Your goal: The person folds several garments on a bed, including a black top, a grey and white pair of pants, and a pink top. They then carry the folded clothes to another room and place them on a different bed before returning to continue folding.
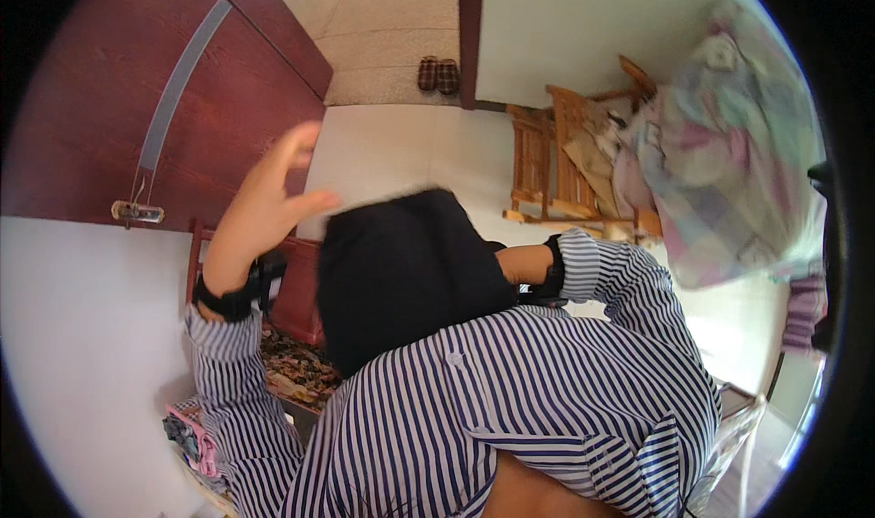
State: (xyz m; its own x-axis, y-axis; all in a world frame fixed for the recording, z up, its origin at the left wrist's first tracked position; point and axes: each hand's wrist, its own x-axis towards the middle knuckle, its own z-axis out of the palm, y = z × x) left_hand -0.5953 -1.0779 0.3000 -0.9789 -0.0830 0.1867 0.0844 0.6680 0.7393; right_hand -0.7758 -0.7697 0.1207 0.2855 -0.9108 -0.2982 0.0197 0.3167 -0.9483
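Observation:
A folded black cloth [410, 279], perhaps a garment, is held up flat before my chest. My right hand [523, 265] reaches in behind its right side. The wrist shows, but the fingers are hidden by the cloth, which rests on that hand. Raised to the upper left of the cloth, my left hand [266, 197] is slightly blurred, with thumb and fingers apart and nothing in it. The thumb tip is close to the cloth's upper left corner. Both wrists wear black bands with small devices.
A dark red wooden door or panel [89, 101] with a grey strap [181, 87] stands at upper left. Plaid slippers [437, 75] lie on the floor beyond. At right are a slatted wooden chair [567, 156] and a pastel quilt [724, 156]. Folded clothes [195, 443] are stacked lower left.

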